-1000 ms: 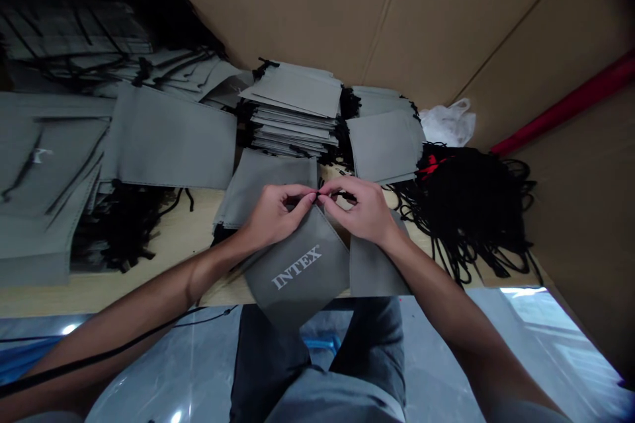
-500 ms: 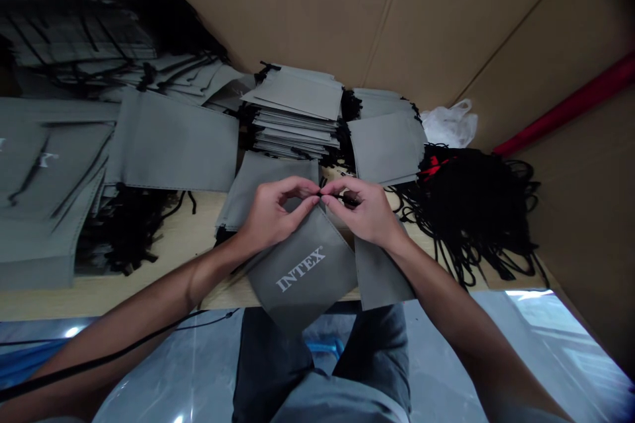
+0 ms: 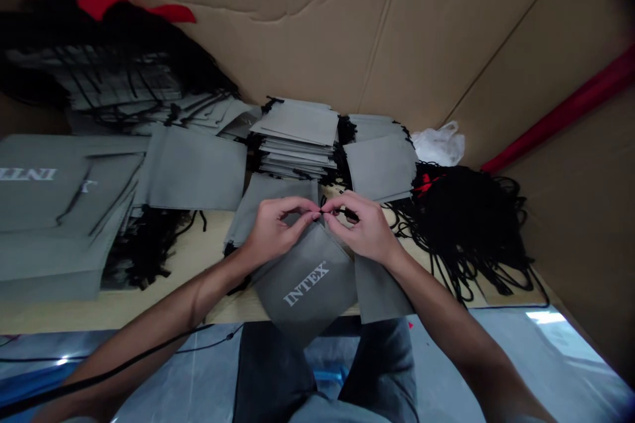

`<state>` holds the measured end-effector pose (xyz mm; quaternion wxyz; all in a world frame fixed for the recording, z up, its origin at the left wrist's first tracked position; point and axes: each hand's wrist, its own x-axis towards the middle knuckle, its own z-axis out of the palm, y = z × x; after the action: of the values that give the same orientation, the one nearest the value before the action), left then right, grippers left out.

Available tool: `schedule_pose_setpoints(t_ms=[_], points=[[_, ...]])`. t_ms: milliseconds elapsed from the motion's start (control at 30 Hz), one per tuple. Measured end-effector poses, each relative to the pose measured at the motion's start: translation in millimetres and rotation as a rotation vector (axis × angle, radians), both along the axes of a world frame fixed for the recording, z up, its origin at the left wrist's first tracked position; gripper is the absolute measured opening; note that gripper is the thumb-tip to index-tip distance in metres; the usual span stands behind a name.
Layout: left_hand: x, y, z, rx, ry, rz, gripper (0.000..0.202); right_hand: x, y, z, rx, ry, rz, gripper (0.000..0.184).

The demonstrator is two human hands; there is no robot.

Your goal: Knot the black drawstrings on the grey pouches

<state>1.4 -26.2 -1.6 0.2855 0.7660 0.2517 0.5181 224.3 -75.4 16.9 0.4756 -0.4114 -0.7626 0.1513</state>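
A grey pouch (image 3: 310, 297) printed INTEX hangs at a slant over the table's front edge, its top corner under my fingertips. My left hand (image 3: 282, 228) pinches a black cord (image 3: 350, 214) at that corner between thumb and fingers. Fingertip to fingertip with it, my right hand (image 3: 360, 221) is closed on the same cord, part of which shows inside its curled fingers. The exact spot where the cord meets the pouch is too small to make out. Another grey pouch (image 3: 380, 287) lies beneath my right wrist, and more grey pouches (image 3: 278, 195) lie behind my left hand.
Stacked grey pouches (image 3: 297, 122) stand at the back, with larger piles (image 3: 44, 211) at the left. A heap of black cords (image 3: 471, 225) lies at the right beside a white plastic bag (image 3: 441, 144). Cardboard walls (image 3: 327, 20) enclose the back and right.
The view has tilted up slightly, so everything sits lower in the picture. Both hands keep their pinch at the pouch corner, with hardly any visible movement.
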Motion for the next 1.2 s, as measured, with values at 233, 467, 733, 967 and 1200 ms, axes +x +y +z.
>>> schedule_pose_setpoints(t_ms=[233,467,733,967,1200], points=[[-9.9,-9.1,109.5,0.171,0.043,-0.019,0.008,-4.0,-8.7,95.6,0.066,0.018,0.031,0.012],[-16.6,-17.0,171.2,0.371,-0.045,0.087,0.011,-25.9,-22.7,165.5,0.236,0.03,-0.088,0.013],[-23.3,-4.2,167.6,0.369,-0.027,0.017,0.014,-32.3,-13.1,161.0,0.212,0.034,-0.086,0.016],[-24.1,9.5,163.8,0.299,0.007,-0.062,0.016,-28.2,-2.0,159.5,0.143,0.104,-0.064,0.016],[-20.1,14.4,158.4,0.376,-0.015,0.036,0.019,-29.4,-0.1,158.6,0.131,0.094,-0.097,0.017]])
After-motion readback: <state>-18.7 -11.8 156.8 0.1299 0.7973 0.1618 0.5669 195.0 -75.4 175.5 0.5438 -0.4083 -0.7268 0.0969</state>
